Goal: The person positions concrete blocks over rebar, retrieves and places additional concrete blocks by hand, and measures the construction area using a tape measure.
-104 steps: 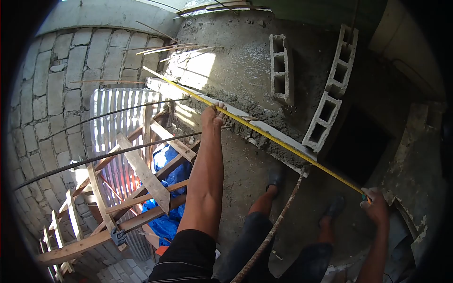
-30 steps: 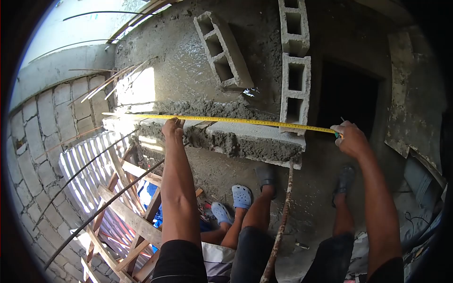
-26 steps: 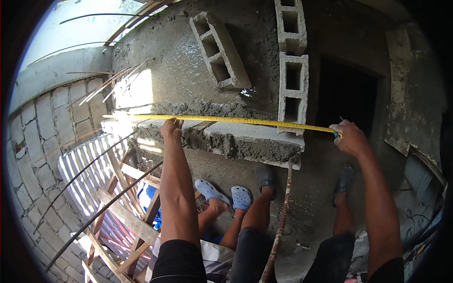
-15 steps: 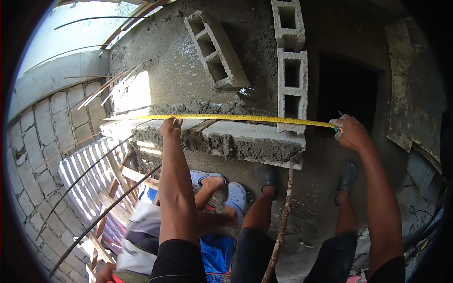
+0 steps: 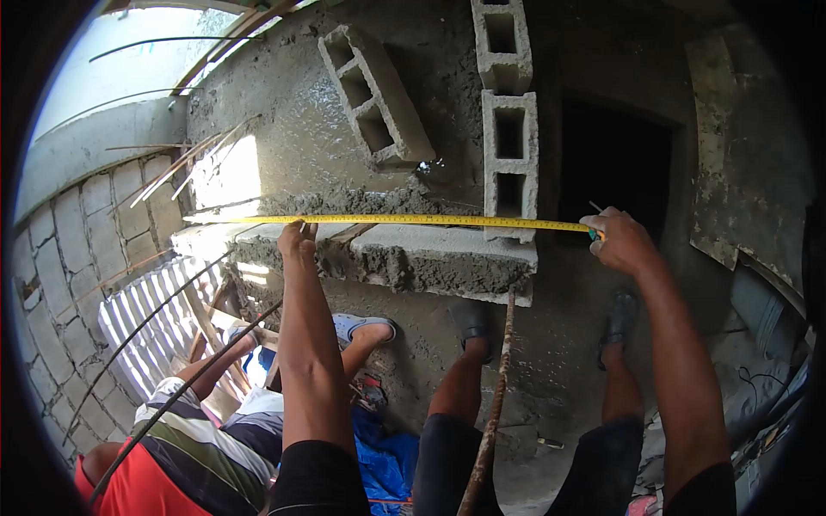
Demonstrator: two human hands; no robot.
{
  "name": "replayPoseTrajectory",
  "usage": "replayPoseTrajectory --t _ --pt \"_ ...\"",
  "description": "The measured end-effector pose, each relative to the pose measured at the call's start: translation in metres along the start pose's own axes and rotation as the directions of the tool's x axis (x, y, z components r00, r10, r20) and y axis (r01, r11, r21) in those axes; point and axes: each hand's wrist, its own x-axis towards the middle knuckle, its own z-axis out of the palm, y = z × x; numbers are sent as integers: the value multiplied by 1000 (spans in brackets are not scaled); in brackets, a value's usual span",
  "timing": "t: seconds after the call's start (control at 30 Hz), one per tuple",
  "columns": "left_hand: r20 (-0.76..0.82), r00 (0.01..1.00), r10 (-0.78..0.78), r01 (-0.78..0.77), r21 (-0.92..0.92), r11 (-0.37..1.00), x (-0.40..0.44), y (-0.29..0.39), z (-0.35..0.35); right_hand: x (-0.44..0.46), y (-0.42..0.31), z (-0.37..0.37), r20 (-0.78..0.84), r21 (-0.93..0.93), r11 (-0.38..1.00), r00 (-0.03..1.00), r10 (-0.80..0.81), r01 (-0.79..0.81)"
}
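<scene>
A yellow tape measure [image 5: 413, 220] is stretched nearly level across the top of a low concrete block wall [image 5: 439, 245], whose near face is smeared with wet mortar. My left hand [image 5: 298, 239] pinches the blade's lower edge toward its left part. At the other end, past the wall's right edge, my right hand [image 5: 623, 241] is closed around the tape's end, where a bit of green shows; the fingers hide most of it. Under the blade, near its right side, lies the end of a hollow block [image 5: 511, 129] set crosswise to the wall.
Another hollow block [image 5: 379, 99] lies tilted on the wet floor behind the wall. A rusty bar [image 5: 495, 396] rises between my legs, and a dark rod [image 5: 189, 387] crosses at left. A co-worker in a striped shirt [image 5: 206, 447] is close at lower left. A dark opening [image 5: 615, 168] lies right.
The co-worker has moved left and farther into view, with one clogged foot shifted left. My hands keep their hold on the tape, while the whole view has shifted slightly.
</scene>
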Motion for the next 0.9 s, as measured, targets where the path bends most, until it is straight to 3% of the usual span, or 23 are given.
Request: replayPoseTrajectory --t 0.07,0.1,0.17,0.23,0.3,0.37,0.5,0.53,0.57,0.63,0.67,0.7,0.77,0.9 --pt "60 998 16 -15 -17 1000 -17 2 -1 -6 5 -5 -18 -2 1000 1000 0 0" --pt "-4 998 -59 58 -157 986 -30 6 8 -12 8 -10 1 36 999 1000 -1 1" --pt "174 978 -117 163 -285 944 -61 17 7 -28 15 -18 12 65 998 1000 9 -10" --pt "303 952 -44 165 -387 907 -106 24 8 -45 24 -25 -12 112 993 999 -40 41" --pt "374 927 27 102 -322 941 -146 26 10 -64 28 -35 -21 116 993 999 -26 29" --pt "560 827 42 153 -297 943 -184 23 11 -84 26 -54 -17 114 991 997 -72 73" --pt "631 773 60 158 -283 946 -282 21 41 -129 13 -92 60 75 995 996 -72 67" --pt "668 742 53 145 -237 960 -306 21 48 -140 12 -97 52 139 988 996 -78 71" --pt "704 709 44 131 -193 972 -326 25 53 -151 10 -105 35 133 988 996 -82 77" --pt "820 572 31 261 -218 940 -338 17 58 -175 3 -121 37 134 984 992 -124 118" --pt "764 644 -45 266 -168 949 -361 25 58 -186 4 -127 64 132 983 989 -133 123" --pt "772 634 -34 266 -177 948 -374 30 60 -198 5 -136 49 124 984 990 -131 124" --pt "781 625 -10 197 -146 969 -394 38 61 -223 6 -153 204 182 983 977 -59 21" --pt "784 620 -29 228 -144 963 -406 51 51 -271 31 -158 283 242 970 953 -107 37"
